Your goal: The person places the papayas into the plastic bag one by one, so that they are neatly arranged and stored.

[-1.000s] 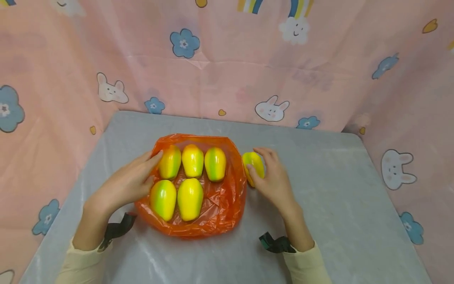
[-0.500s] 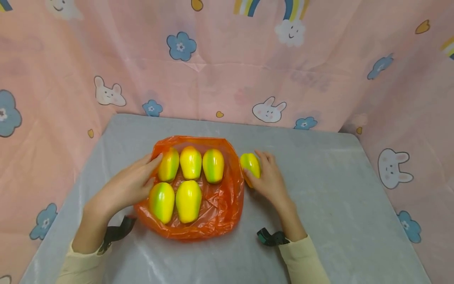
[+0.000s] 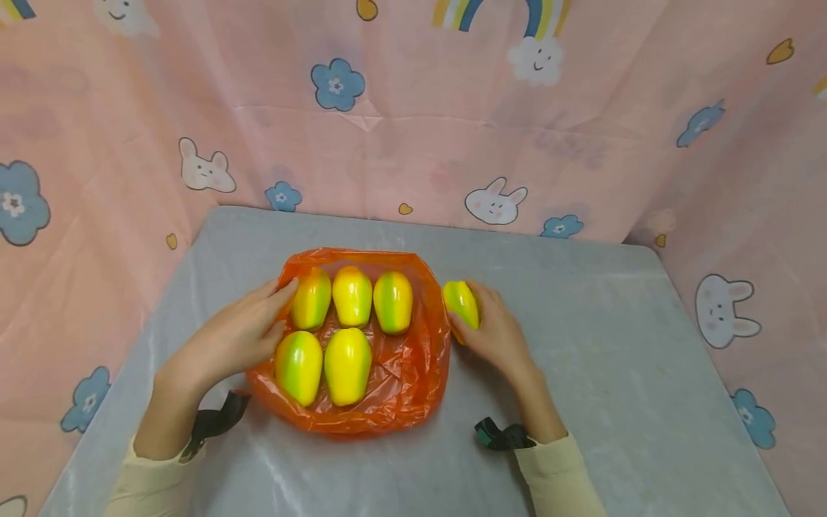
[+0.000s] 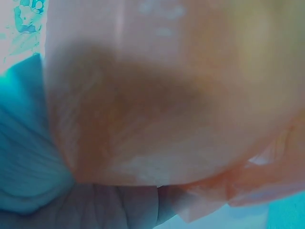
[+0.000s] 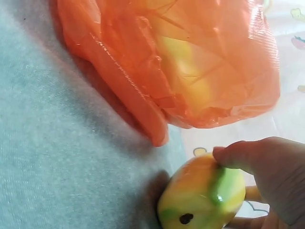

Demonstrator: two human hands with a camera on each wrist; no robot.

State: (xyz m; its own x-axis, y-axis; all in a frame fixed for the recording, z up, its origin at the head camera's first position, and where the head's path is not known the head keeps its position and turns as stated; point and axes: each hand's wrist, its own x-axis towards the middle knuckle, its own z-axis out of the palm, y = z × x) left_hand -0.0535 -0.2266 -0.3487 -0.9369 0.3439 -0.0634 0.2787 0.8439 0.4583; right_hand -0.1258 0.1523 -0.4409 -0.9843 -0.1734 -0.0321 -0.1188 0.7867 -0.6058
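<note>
An orange-red plastic bag (image 3: 403,388) lies with its mouth spread wide on the table. Several glossy yellow-green papayas (image 3: 347,366) sit inside it in two rows. My left hand (image 3: 226,337) holds the bag's left rim, fingertips beside the back-left papaya. In the left wrist view the bag's film (image 4: 143,119) fills most of the picture, and the hand is partly covered. Just outside the bag's right side, my right hand (image 3: 497,334) grips another papaya (image 3: 461,301) between thumb and fingers. The right wrist view shows a dark spot on the end of this papaya (image 5: 202,195).
The grey-covered table (image 3: 620,373) extends around the bag. A pink patterned curtain (image 3: 413,143) rises along the back and both sides. Dark straps (image 3: 216,424) are on both wrists.
The whole head view shifts slightly. Hands, bag and papayas keep nearly the same places, with the right fingers settling a little closer round the held papaya.
</note>
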